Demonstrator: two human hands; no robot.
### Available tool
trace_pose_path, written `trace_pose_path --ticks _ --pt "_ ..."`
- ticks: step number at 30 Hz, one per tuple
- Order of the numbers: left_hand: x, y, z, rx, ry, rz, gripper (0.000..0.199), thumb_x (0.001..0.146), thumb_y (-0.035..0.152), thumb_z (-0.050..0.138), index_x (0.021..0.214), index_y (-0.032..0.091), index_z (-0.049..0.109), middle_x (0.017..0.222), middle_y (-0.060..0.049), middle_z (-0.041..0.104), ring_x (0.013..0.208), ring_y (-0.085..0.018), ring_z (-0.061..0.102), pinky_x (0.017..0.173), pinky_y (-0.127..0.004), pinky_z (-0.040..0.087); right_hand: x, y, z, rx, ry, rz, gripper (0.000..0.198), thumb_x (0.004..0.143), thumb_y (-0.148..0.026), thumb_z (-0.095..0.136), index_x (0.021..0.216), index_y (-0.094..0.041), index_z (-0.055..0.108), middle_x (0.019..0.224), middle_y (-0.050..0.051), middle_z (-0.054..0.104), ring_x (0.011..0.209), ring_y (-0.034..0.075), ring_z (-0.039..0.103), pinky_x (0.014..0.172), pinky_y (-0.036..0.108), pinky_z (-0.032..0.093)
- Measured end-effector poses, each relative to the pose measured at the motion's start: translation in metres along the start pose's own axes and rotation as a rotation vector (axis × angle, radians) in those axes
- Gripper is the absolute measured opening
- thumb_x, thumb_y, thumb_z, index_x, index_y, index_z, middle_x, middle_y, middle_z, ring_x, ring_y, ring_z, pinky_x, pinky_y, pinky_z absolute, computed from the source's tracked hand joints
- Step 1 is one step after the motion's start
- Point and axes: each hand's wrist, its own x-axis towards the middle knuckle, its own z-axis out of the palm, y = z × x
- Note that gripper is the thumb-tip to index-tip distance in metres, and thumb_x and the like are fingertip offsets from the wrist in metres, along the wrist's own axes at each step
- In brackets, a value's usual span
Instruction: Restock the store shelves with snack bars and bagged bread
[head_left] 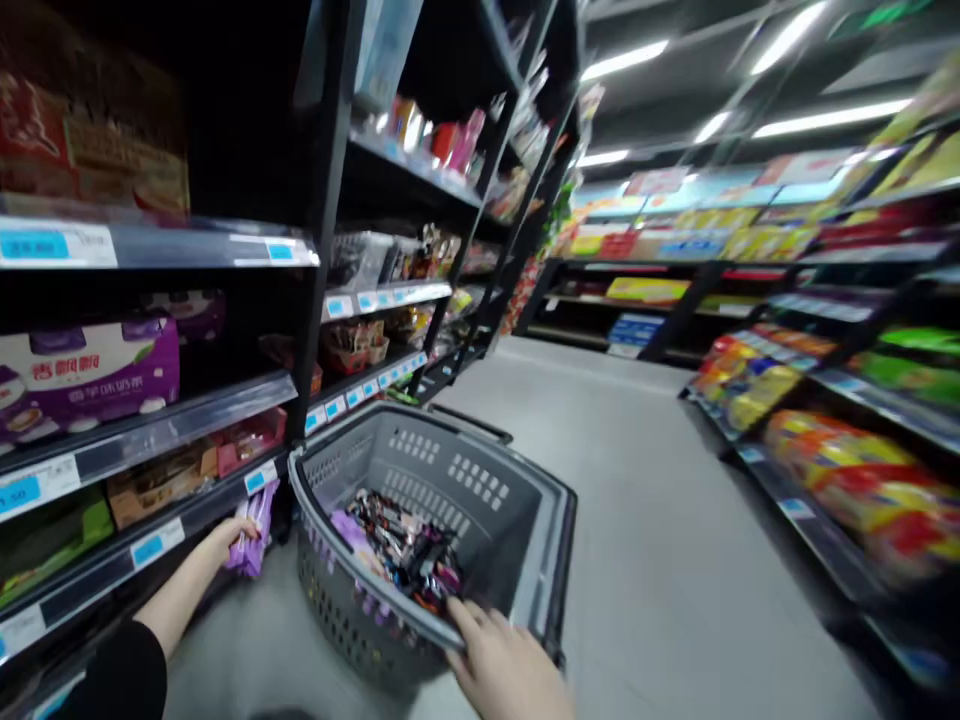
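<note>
My left hand point(234, 540) is closed on some purple snack packets point(255, 530), held low beside the bottom shelf and left of the basket. A large grey plastic shopping basket point(517, 500) stands on the floor in front of me. My right hand point(504, 655) grips its near rim, thumb and fingers wrapped over the edge. Inside the basket lies a heap of small dark-wrapped packets point(412, 545). More purple packets point(356, 540) rest against its left inner wall. Motion blur hides the print on them.
Dark shelving with price tags point(157, 545) runs along my left, holding purple milk tea boxes point(90, 370). A grey aisle floor point(660, 560) stretches ahead. On the right, shelves carry colourful bagged goods point(862, 480). More stocked shelves point(645, 290) close off the far end.
</note>
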Motion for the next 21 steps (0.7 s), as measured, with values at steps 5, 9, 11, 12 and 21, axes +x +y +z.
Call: trace_pose_path --ticks 5,9,11,12,21 --pt "-0.069 -0.064 -0.007 -0.080 0.052 -0.169 0.026 0.086 0.021 0.056 0.063 0.011 0.055 0.056 0.005 0.055 0.050 -0.009 0.054 0.051 -0.022 0.047 -0.008 -0.038 -0.021 0.057 0.075 0.125 0.019 0.078 -0.025 0.055 0.092 -0.013 0.062 0.093 0.017 0.063 0.094 0.035 0.054 0.079 0.047 0.041" --pt "-0.142 -0.089 0.015 -0.189 0.075 -0.165 0.012 0.058 0.000 0.059 0.062 0.012 0.058 0.048 0.003 0.058 0.044 -0.011 0.053 0.046 -0.023 0.044 -0.024 -0.119 -0.042 0.765 0.044 0.246 0.028 0.082 -0.032 0.051 0.105 -0.017 0.051 0.091 0.011 0.059 0.078 0.024 0.056 0.068 0.039 0.045" --pt "-0.172 -0.092 0.025 -0.243 0.092 -0.157 0.024 0.043 -0.001 0.055 0.063 0.011 0.061 0.047 0.001 0.061 0.043 -0.013 0.053 0.044 -0.023 0.042 -0.030 -0.161 -0.049 1.205 -0.152 0.293 0.031 0.078 -0.034 0.056 0.103 -0.019 0.046 0.081 0.003 0.056 0.064 0.017 0.053 0.058 0.031 0.045" --pt "-0.185 -0.092 0.029 -0.265 0.101 -0.154 0.027 0.040 0.000 0.055 0.064 0.012 0.062 0.047 0.001 0.061 0.043 -0.013 0.053 0.043 -0.023 0.041 -0.031 -0.178 -0.051 1.359 -0.216 0.326 0.032 0.075 -0.034 0.059 0.100 -0.020 0.044 0.078 0.000 0.054 0.061 0.016 0.052 0.056 0.029 0.045" --pt "-0.238 -0.086 0.041 -0.444 0.130 -0.084 0.032 0.045 0.007 0.062 0.076 0.014 0.066 0.062 0.000 0.068 0.058 -0.016 0.058 0.059 -0.027 0.046 -0.050 -0.242 -0.060 1.496 -0.051 0.610 0.023 0.080 -0.036 0.054 0.097 -0.020 0.053 0.078 0.001 0.057 0.073 0.018 0.053 0.070 0.031 0.043"
